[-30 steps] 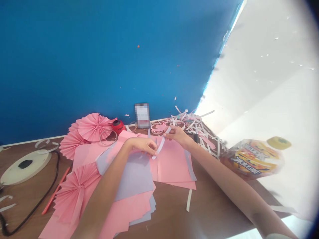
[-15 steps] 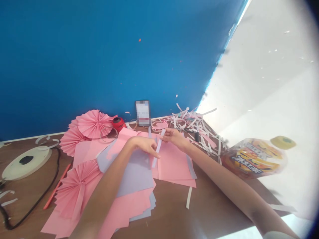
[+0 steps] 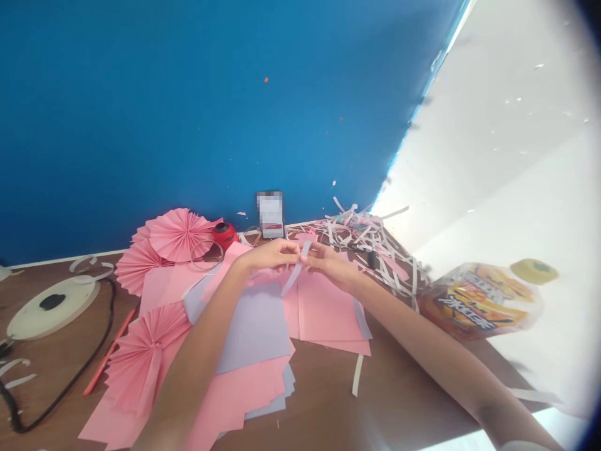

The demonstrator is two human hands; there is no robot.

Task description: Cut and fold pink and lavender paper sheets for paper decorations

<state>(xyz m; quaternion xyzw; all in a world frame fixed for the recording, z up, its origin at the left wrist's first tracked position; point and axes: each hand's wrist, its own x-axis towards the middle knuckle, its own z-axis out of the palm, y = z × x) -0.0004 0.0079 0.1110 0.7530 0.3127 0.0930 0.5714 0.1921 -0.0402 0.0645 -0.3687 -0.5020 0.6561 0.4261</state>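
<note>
A narrow pale lilac strip, which looks like double-sided tape (image 3: 293, 277), hangs slantwise between my hands over the pink paper. My right hand (image 3: 327, 262) pinches it near its upper end. Close against that end, my left hand (image 3: 278, 254) has its thumb and fingers pressed together; the strip's edge appears to be between them. Below lies a folded pink sheet (image 3: 323, 310) with a lilac edge on its right. Pink and lilac sheets (image 3: 253, 326) are spread under my left forearm.
Pleated pink paper fans (image 3: 181, 233) lie at the left, near a red round object (image 3: 224, 233). A phone (image 3: 271, 216) leans on the blue wall. White strips (image 3: 357, 235) heap at the back right beside a bottle (image 3: 483, 300). A cable (image 3: 101, 341) and red stick (image 3: 110, 354) lie left.
My left hand has moved up from the strip's lower part to its upper end, beside my right hand. The fingers now meet there, and the strip's lower end has risen slightly.
</note>
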